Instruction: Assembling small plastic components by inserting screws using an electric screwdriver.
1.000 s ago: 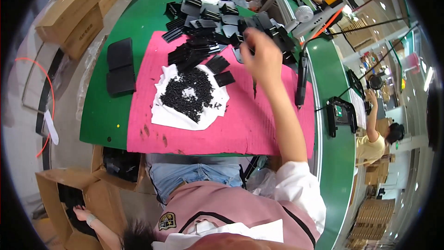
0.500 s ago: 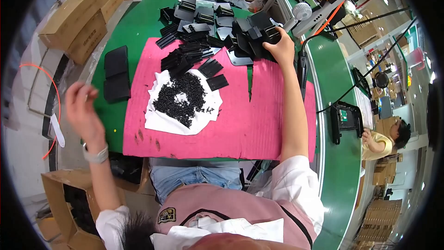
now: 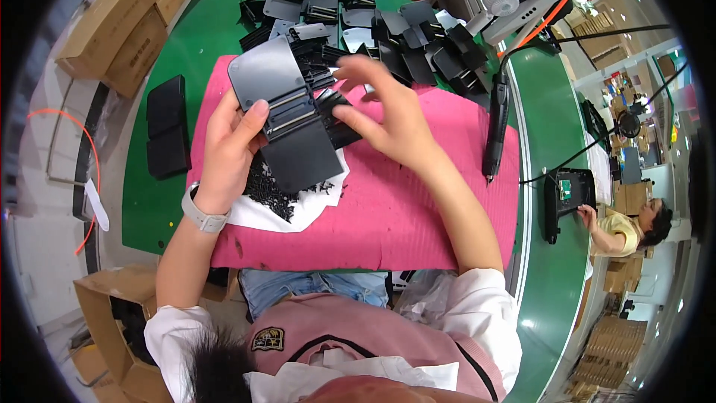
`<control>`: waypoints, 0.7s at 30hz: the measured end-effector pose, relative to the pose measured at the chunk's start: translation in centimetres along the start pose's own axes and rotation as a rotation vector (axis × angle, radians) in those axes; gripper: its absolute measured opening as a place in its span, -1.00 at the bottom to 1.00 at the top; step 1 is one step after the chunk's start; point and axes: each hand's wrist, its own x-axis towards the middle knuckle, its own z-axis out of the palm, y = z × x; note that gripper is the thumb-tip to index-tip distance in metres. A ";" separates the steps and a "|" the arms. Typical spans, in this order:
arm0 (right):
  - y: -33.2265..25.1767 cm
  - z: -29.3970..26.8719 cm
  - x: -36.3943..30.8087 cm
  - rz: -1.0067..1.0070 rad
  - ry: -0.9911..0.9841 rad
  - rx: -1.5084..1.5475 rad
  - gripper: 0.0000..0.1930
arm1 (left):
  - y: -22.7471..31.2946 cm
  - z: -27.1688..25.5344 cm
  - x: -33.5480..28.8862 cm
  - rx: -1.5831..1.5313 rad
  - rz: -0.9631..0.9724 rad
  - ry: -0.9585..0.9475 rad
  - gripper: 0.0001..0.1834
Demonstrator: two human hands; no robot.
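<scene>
My left hand grips a hinged bracket by its left edge, thumb on top. It has a grey plate, a darker plate and a slotted metal-lined middle. Beneath it, a pile of small black screws lies on a white cloth, partly hidden by the bracket. My right hand is open to the bracket's right, slightly blurred, thumb and fingers apart. Below its fingertips lie small black plates; whether the thumb touches them I cannot tell. More hinged brackets are heaped at the far side.
A pink mat covers the near part of the green table. Two black flat pieces lie at left. A dark electric screwdriver hangs at right near a white fan. A person at right touches a black casing.
My right hand has come back from the far bracket heap toward the mat's middle. My left hand has swung in from the left and now holds a hinged bracket.
</scene>
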 end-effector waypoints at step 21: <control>-0.5 1.4 -1.1 0.083 0.025 0.207 -0.87 | -1.0 -0.7 -0.8 0.075 -0.055 -0.089 -0.59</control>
